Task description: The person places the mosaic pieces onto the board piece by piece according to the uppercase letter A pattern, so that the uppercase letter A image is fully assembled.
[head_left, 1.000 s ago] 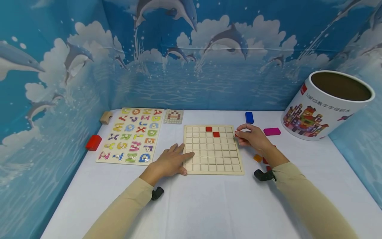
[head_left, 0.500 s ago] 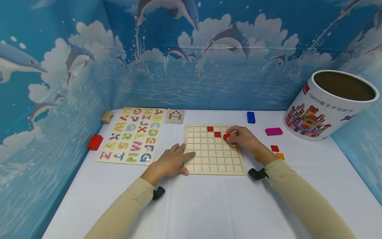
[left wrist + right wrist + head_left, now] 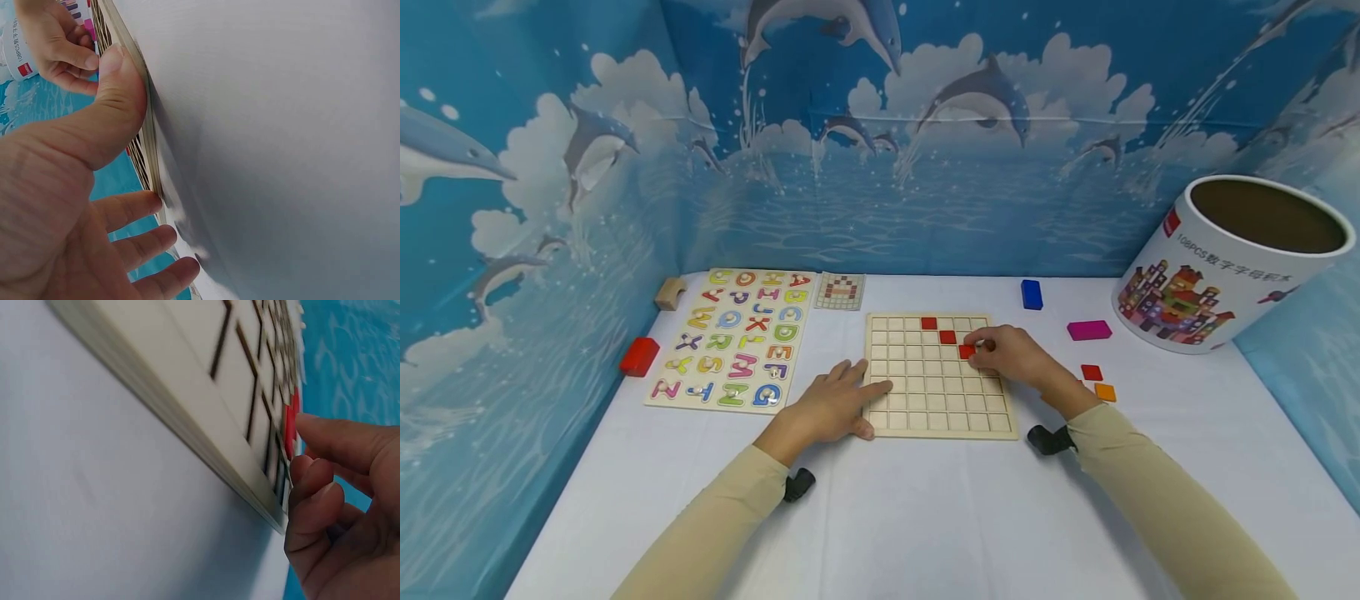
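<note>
A wooden grid board [image 3: 917, 402] lies on the white table, with two red square tiles set in its far cells, one of them a red tile [image 3: 928, 323]. At the board's right part, my right hand [image 3: 1011, 360] pinches a third red tile [image 3: 966, 352] at its fingertips, on or just over a cell diagonally below the other two. The right wrist view shows the thumb tip touching red [image 3: 290, 428], with the other fingers curled. My left hand [image 3: 831, 406] rests at the board's left edge, fingers spread, with the thumb along the edge in the left wrist view.
A letter puzzle board [image 3: 730, 340] and a small pattern card [image 3: 839, 292] lie at the left. Red block [image 3: 639, 357] and wooden arch block [image 3: 670, 293] flank it. Right: blue block [image 3: 1032, 294], magenta block [image 3: 1088, 330], orange tile [image 3: 1105, 392], red tile [image 3: 1091, 372], large tub [image 3: 1195, 275].
My right hand has carried the red tile leftward from beside the board onto its right part, then slightly nearer to me. The left hand has stayed at the board's edge.
</note>
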`<state>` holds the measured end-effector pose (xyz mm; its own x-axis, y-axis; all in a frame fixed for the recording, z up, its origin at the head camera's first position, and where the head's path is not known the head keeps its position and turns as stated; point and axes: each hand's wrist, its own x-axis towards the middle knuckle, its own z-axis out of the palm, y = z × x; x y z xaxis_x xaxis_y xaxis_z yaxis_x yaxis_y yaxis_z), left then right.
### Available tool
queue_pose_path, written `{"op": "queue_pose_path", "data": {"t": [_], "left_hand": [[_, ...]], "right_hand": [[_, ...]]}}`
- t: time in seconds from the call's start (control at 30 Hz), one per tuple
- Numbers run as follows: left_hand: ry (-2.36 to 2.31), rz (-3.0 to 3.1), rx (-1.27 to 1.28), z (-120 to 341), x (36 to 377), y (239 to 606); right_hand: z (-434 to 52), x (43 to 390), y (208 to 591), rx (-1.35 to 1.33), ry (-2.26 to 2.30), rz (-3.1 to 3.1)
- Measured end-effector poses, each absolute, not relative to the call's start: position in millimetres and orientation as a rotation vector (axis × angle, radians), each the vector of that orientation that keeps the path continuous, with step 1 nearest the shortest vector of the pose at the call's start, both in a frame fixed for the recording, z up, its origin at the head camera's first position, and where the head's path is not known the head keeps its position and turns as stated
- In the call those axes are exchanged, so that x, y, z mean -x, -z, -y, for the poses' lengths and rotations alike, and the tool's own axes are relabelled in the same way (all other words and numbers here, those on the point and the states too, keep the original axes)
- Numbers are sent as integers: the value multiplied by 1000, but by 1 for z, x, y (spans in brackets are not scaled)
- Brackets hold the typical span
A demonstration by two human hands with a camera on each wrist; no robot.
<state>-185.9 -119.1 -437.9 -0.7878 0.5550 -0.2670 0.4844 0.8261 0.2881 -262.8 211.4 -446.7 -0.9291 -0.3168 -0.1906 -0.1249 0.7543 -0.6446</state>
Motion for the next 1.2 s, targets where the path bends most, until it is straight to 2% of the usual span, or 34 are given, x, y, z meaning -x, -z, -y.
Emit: {"op": "queue_pose_path", "data": {"t": [0.1,0.3,0.47,0.6,1.2], "left_hand": [[-279,-2666,-784,119,186,438],[-261,-2667,-756,119,187,439],[-259,-2669,-751,119,186,439],[-267,-2665,-751,118,186,440],[-259,-2661,-758,117,187,440]], "right_hand": [[-228,258,438,294,1011,-2686],[-291,243,421,-15,1235,-2660],[-342,226,430,-143,1344,-2594],[-364,217,443,-191,1342,-2537],[-355,218,454,-126,1025,-2657]]}}
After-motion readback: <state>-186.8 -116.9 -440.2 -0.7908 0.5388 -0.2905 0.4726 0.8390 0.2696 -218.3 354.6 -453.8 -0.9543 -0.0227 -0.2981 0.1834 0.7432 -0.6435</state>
